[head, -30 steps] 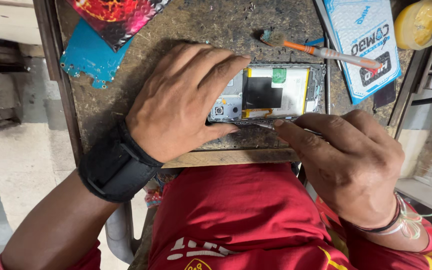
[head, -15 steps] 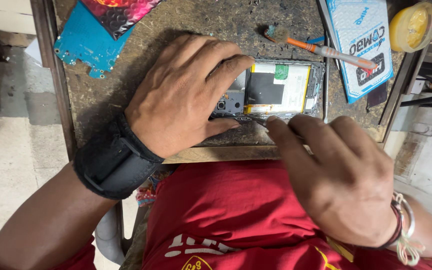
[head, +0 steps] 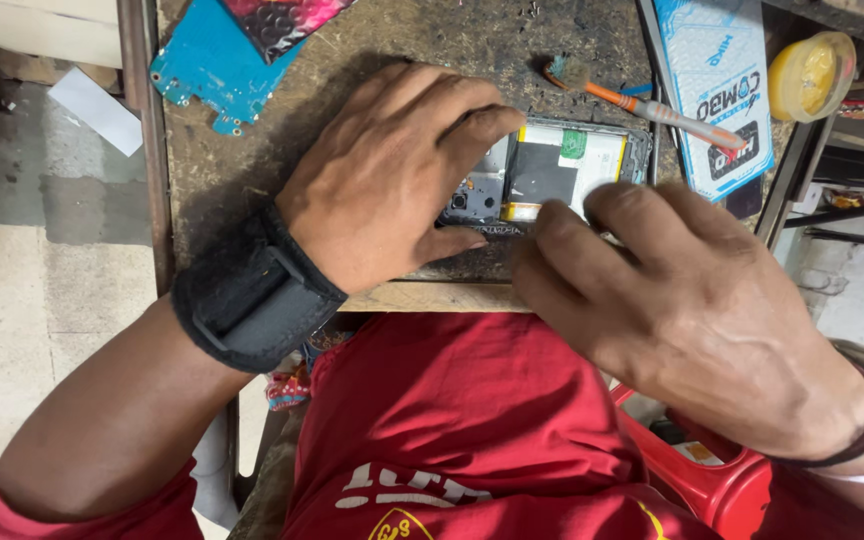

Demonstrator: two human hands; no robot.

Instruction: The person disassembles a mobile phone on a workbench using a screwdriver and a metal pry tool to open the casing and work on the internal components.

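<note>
An opened phone lies flat on a worn workbench, its back off and its battery and inner parts showing. My left hand, with a black strap on the wrist, covers the phone's left end and clamps it between thumb and fingers. My right hand is close to the camera, fingers curled, fingertips at the phone's near edge. Its knuckles hide whatever is pinched between them.
A brush with an orange handle lies just behind the phone. A blue and white packet and a yellow tub sit at the right. A blue circuit board lies at the back left. A red plastic object is below my right wrist.
A thin metal tool showed in my right hand a second ago; that hand has since lifted toward the camera and now hides its fingertips. My left hand stayed on the phone.
</note>
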